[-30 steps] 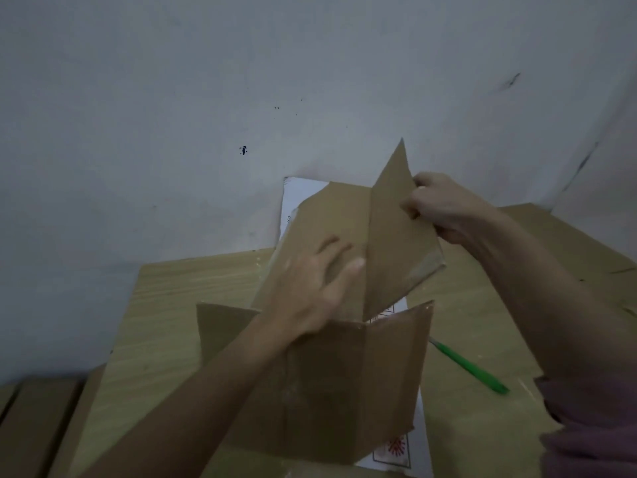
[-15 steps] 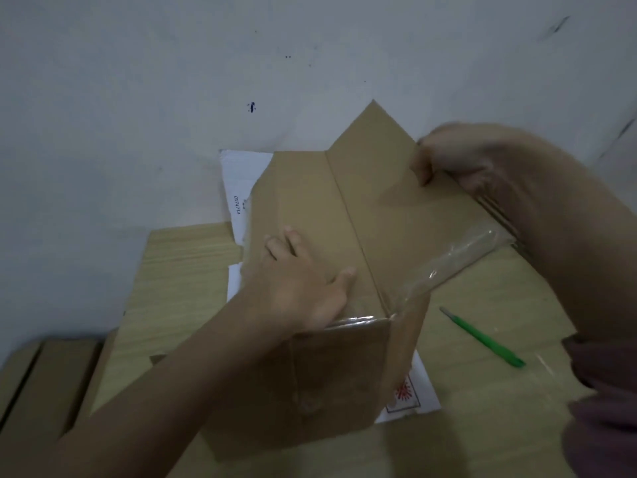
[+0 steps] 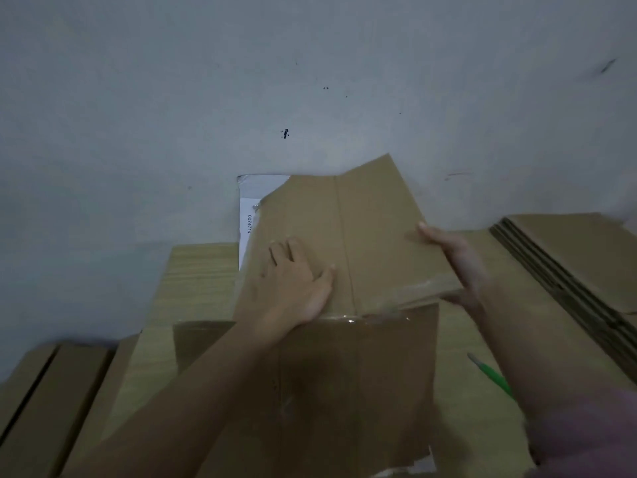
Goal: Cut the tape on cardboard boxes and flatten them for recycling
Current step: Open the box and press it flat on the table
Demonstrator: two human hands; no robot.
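Two hands: both on one cardboard box, centre of frame, on a wooden table.
Box position: collapsing; upper panel slopes up toward the wall, lower panel hangs dark toward the bottom of the frame.
Long axis: runs bottom to top of frame, along the centre crease.
Left hand: flat on the left half of the upper panel, fingers straight and spread, thumb out toward the crease. Holds nothing; presses down.
Right hand: at the panel's right edge, thumb on top, fingers underneath; it grips that edge.
Key relation: crease lies just right of the left thumb; right half sits raised between crease and right hand. Judgement: next push goes down on that right half; the right hand is nearer it.
Tape: clear strip glints along the fold where upper and lower panels meet.
Cutter: green tool, lower right, partly behind the right forearm, untouched.
Flattened stack: right edge of frame.
Other cardboard: lower left.
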